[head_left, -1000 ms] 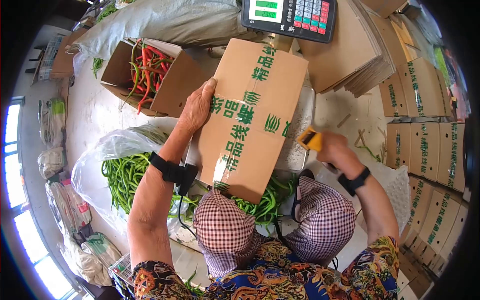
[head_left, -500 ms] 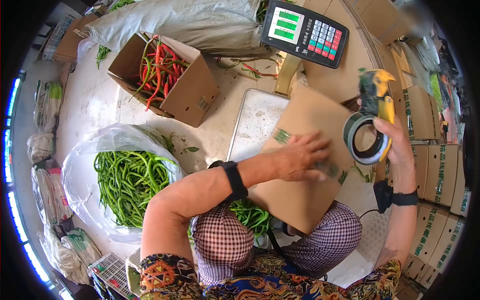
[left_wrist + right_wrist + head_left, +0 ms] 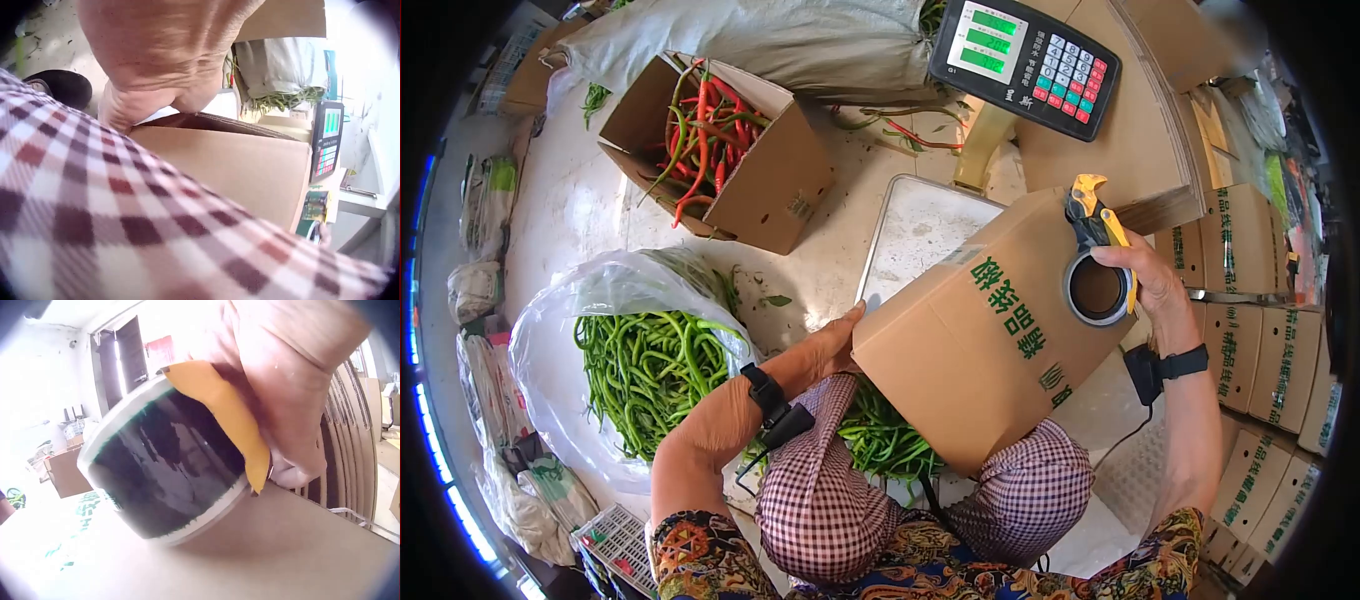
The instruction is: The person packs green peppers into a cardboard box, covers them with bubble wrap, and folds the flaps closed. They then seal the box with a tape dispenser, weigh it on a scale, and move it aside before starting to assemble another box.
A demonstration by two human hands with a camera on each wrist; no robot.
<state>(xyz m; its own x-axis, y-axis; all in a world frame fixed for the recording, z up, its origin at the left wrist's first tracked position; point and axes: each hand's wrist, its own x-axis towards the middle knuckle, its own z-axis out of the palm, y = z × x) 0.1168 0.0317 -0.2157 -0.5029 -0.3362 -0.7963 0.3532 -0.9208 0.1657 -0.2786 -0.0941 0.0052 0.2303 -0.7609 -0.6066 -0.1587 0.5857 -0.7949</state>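
A cardboard box with green printing lies slanted between the scale tray and the person's knees. My left hand grips the box's left edge. In the left wrist view that hand reaches over the edge beside a dark gap under a flap, its fingertips hidden. My right hand holds a yellow tape dispenser, its wide roll of tape overlapping the box's right end. Seen from the right wrist, the dark green tape roll is close over the cardboard, with the hand wrapped around the dispenser's yellow side.
A scale display stands behind the box, above the scale's metal tray. Left are an open carton of red chillies and a plastic bag of green chillies. Flattened cartons lie behind, and packed boxes line the right.
The box has been turned and tilted to the right. My left hand went onto its top, then back to its left edge. The tape dispenser rose, then came over the box's right end.
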